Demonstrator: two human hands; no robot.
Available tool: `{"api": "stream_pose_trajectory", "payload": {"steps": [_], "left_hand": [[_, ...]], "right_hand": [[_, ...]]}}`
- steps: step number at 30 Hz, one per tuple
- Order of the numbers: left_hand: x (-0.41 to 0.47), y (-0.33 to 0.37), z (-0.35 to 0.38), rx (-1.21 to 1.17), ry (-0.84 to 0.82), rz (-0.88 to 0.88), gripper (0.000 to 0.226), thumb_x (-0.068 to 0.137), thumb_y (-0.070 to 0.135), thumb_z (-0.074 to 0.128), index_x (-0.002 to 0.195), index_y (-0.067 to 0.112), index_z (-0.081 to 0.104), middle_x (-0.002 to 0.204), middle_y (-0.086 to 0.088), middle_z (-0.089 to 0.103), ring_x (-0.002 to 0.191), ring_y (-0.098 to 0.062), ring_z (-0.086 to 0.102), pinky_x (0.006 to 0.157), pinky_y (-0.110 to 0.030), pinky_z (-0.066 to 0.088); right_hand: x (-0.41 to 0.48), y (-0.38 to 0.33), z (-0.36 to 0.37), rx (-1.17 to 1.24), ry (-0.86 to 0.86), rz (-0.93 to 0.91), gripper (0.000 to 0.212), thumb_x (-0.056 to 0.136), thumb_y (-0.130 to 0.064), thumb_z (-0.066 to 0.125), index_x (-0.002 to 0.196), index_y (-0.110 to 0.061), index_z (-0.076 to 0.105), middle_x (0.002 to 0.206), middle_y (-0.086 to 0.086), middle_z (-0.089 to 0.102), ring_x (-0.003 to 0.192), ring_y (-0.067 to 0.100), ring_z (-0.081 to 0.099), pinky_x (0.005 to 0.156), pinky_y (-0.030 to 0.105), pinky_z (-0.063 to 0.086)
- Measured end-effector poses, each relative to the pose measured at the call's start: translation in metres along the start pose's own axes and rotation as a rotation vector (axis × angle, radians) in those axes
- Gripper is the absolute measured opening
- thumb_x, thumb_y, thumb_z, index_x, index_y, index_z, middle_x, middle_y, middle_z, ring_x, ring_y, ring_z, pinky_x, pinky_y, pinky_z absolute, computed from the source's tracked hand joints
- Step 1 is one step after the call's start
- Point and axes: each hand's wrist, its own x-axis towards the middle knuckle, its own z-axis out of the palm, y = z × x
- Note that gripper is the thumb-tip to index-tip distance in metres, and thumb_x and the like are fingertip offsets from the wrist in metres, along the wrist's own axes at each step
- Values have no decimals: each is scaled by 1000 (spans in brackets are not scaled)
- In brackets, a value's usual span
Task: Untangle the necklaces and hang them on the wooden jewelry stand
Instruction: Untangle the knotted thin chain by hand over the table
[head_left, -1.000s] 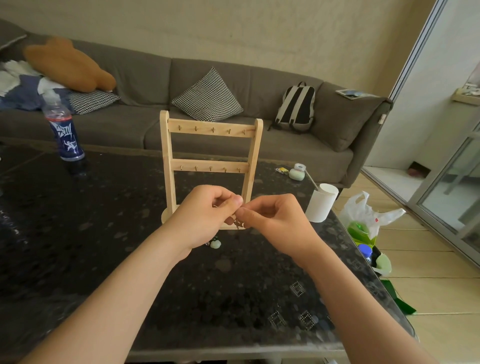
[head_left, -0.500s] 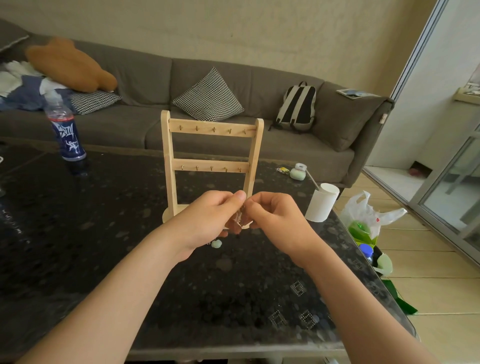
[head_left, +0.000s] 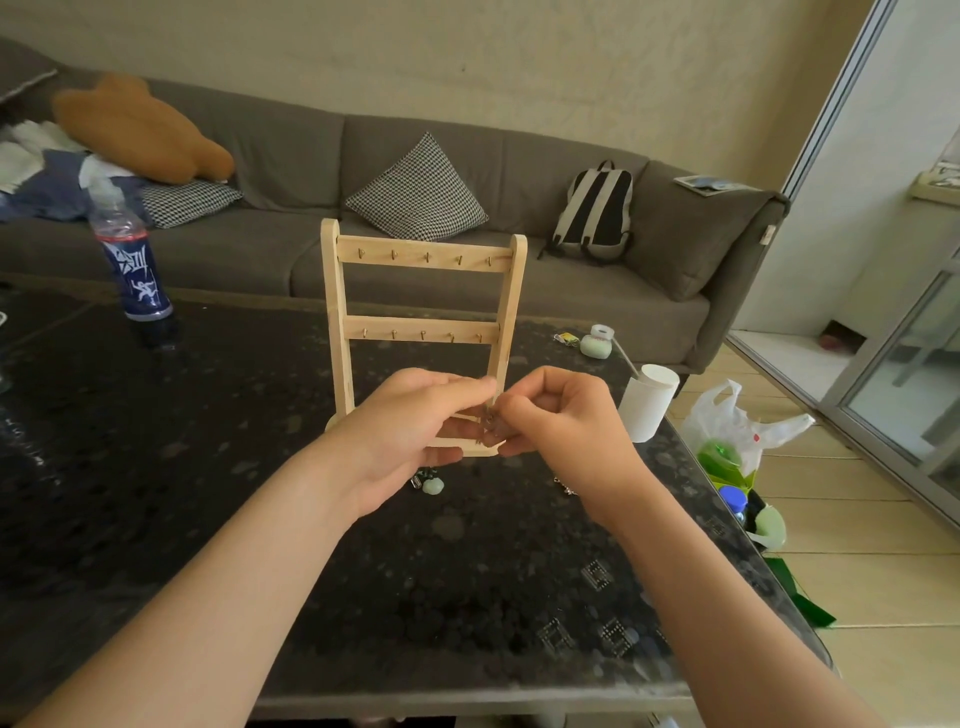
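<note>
A grey sofa (head_left: 270, 244) ran along the wall behind the stand. The dark speckled bench (head_left: 156, 467) carried the stand, which stood upright near its middle.

The stand (head_left: 332, 312) was pale wood: two posts, two crossbars, a row of small hooks on each bar, and a flat base.

On the sofa, a checked pillow (head_left: 418, 192) sat straight behind the stand, and a backpack (head_left: 597, 208) leaned behind it and to its right. A white plastic bag (head_left: 737, 431) lay on the floor, to the right of the stand and past the bench edge. A blue-labelled bottle (head_left: 132, 265) stood on the bench, well to the left of the stand. A white cup (head_left: 649, 410) stood on the bench, near the stand's right post.

Both hands were raised just in front of the stand's base, thumbs nearly meeting. The left hand (head_left: 410, 431) pinched the necklaces between thumb and curled fingers. The right hand (head_left: 566, 426) pinched the same bundle from the other side, its fingers bent inward.

The necklaces (head_left: 488, 423) hung as a small dark knot between the two hands, in front of the stand's lower right corner. How many strands it held could not be told. A pale green pendant (head_left: 432, 486) lay on the bench under the left hand, just in front of the stand's base.
</note>
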Motion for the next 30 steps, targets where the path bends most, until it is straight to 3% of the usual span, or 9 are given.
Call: {"api": "stream_pose_trajectory", "payload": {"steps": [5,11,15,19,25,30], "left_hand": [[-2,0,-1,-23,78,68,11,101,22,71,109,20,79,106,-2,80,109,-20,73,91,-39,56],[-2,-2,-1,6,135,128,11,100,24,73,107,28,80,102,5,80,102,-16,75,93,-38,59],[0,-4,0,-10,169,140,12,100,19,73,109,25,79,101,5,81,98,-13,77,92,-36,62],[2,-6,-1,-4,198,145,13,99,20,74,110,25,78,101,5,80,94,-10,78,89,-33,63],[1,-6,-1,46,230,172,12,98,24,75,108,30,77,105,6,79,102,-16,75,91,-36,63],[-1,-5,-2,106,240,191,10,95,27,79,103,34,79,97,12,80,93,-10,77,95,-41,63]], "right_hand": [[2,3,-1,78,-25,18,10,101,-7,67,94,-3,72,84,14,79,79,27,77,82,41,66],[2,4,0,155,-103,59,10,105,-14,64,101,-7,69,77,7,69,74,20,67,78,35,60],[3,5,1,193,-106,52,12,103,-7,66,115,-6,63,80,11,73,75,23,70,75,36,59],[3,6,0,128,-60,0,8,103,-6,66,106,-8,73,84,12,77,78,26,75,84,45,65],[2,6,2,28,-14,-16,14,101,-12,70,100,-11,84,92,6,82,90,23,79,85,36,66],[2,6,2,-57,-26,-38,13,100,-17,72,97,-14,85,85,4,81,87,23,78,87,39,66]]}}
